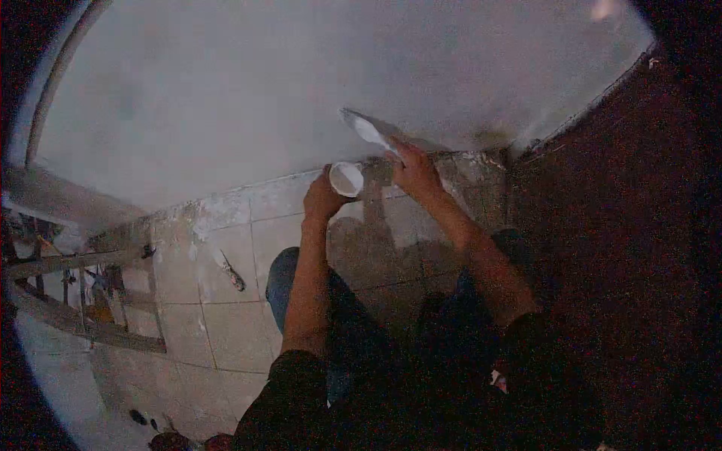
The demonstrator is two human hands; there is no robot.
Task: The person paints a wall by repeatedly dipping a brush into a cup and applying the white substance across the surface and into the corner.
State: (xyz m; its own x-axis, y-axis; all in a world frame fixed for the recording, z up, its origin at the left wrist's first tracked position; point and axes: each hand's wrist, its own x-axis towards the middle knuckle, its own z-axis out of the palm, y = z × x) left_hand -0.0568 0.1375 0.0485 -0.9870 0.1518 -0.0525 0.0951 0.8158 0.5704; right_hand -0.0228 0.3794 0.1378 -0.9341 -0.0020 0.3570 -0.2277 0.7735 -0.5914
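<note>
My left hand (pixel 322 197) is wrapped round a small white cup (pixel 347 180). The cup's round opening faces up at me, and its inside looks pale; I cannot tell how full it is. To the right of it, my right hand (pixel 417 171) is closed on the handle of a paintbrush (pixel 368 130), which is white along its body with a darker tip. The brush points up and left, close to the pale wall (pixel 248 90), where it casts a shadow. Whether its tip touches the wall cannot be made out.
A tool with a patterned handle (pixel 233 276) lies on the tiled floor (pixel 229 331), left of my knees. Further left is a wooden frame (pixel 90 331) with assorted items in it. White smears mark the floor along the wall's base. The right side is dark.
</note>
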